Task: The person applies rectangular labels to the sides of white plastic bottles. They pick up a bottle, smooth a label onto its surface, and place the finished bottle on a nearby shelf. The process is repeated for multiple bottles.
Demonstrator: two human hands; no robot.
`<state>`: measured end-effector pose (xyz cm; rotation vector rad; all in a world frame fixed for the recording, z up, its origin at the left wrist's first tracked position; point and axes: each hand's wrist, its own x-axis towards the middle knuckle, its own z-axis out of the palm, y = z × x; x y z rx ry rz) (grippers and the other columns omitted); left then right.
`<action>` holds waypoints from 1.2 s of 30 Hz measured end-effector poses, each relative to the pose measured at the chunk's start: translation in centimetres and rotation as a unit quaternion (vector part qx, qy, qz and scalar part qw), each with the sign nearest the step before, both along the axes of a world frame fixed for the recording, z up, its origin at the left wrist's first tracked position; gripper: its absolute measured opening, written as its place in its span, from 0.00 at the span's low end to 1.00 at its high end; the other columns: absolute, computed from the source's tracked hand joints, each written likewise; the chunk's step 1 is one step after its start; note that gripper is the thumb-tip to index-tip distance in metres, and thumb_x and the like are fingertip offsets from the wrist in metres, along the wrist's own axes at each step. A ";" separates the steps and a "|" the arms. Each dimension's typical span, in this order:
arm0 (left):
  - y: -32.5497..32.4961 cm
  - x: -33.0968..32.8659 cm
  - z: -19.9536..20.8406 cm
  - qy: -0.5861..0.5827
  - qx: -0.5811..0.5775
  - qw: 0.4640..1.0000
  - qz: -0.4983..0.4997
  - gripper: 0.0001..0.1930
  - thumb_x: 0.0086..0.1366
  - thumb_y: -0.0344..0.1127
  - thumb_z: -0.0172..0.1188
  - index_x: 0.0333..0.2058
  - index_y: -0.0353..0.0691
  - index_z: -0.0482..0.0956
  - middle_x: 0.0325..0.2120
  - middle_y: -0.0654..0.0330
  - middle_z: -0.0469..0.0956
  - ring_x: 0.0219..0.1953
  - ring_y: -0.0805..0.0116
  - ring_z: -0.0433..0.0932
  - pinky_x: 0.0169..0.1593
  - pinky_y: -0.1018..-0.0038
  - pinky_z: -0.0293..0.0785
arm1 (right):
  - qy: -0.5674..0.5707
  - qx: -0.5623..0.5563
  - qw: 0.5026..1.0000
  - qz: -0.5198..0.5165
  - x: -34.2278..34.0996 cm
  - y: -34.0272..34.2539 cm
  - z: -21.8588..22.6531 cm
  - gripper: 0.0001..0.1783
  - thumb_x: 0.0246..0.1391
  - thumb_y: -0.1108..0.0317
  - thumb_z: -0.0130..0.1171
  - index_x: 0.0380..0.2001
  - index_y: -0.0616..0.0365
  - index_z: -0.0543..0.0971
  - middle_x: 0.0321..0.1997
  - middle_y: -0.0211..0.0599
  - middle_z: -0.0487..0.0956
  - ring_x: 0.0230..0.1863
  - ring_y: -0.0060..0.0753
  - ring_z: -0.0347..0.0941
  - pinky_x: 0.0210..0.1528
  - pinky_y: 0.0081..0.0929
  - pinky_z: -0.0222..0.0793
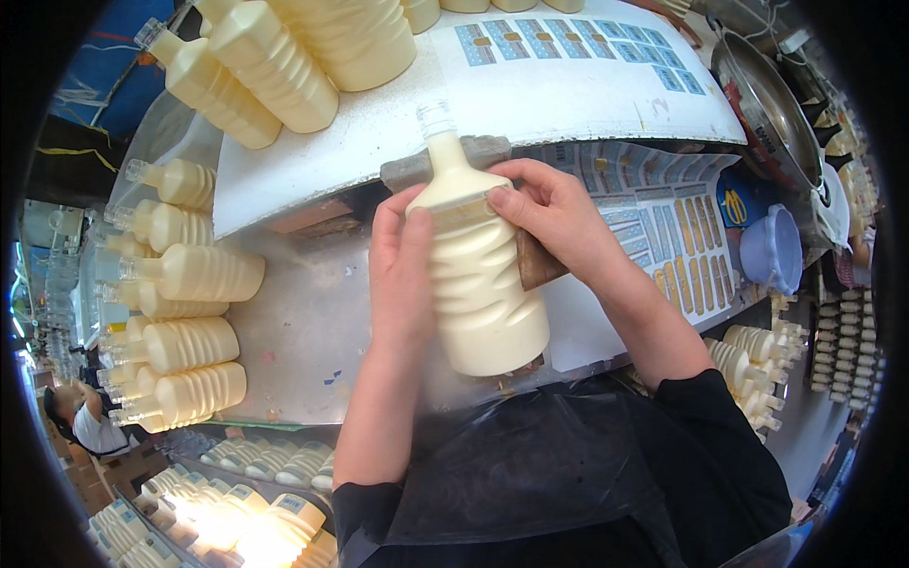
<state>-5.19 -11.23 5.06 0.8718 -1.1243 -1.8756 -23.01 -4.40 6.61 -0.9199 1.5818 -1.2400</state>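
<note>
A cream-coloured bottle (pixel 490 303) with a ribbed body and clear neck lies tilted in front of me, its neck pointing away. Along its left shoulder my left hand (pixel 402 256) is closed, with the thumb on the bottle. My right hand (pixel 549 204) grips the right shoulder. Its thumb presses the end of a narrow, pale strip label (pixel 464 206) that runs across the bottle below the shoulder. Behind the neck shows a grey block (pixel 407 170), and a brown wooden piece (pixel 540 263) juts out beside the bottle under my right hand.
Sheets of blue and gold labels (pixel 696 246) lie to the right, near a lilac bucket (pixel 772 248). More labels (pixel 535 40) rest on the raised white board (pixel 587 95). Similar bottles (pixel 204 350) line the left side; others (pixel 275 76) stand at the back. A person (pixel 95 421) is at far left.
</note>
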 end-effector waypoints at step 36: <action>-0.7 -0.2 -1.5 -0.023 -0.042 0.999 0.014 0.15 0.75 0.41 0.56 0.52 0.36 0.73 0.48 0.57 0.77 0.49 0.73 0.75 0.56 0.73 0.72 | -0.067 -0.024 0.997 -0.013 0.2 0.1 -0.6 0.20 0.65 0.64 0.63 0.54 0.65 0.77 0.39 0.34 0.83 0.40 0.17 0.78 0.43 0.18 0.74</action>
